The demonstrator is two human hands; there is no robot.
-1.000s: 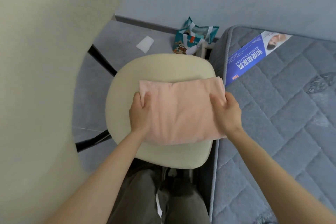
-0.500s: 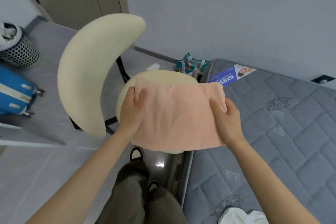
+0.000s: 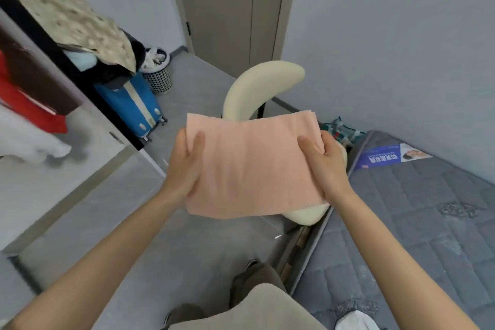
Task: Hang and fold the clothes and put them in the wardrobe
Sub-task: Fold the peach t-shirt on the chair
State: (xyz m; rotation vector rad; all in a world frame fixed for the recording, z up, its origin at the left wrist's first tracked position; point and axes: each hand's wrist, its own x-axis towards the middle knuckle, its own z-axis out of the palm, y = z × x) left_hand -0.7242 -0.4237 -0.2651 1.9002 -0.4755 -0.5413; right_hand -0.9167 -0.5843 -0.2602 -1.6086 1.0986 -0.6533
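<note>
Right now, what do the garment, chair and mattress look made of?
The garment looks like soft matte peach-pink fabric, likely knit: faint ribbing, layered folded edges. The chair seems to be cream padding, probably foam under faux leather: rounded, smooth, seamless. The mattress is grey quilted textile, matte, stitched in squares.

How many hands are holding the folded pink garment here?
2. The left hand grips the left edge of the pink garment, the right hand its right edge, thumbs on top.

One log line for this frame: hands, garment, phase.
left hand: grips folded pink garment, left edge | right hand: grips right edge | garment: held in air | phase: not yet stored
</note>
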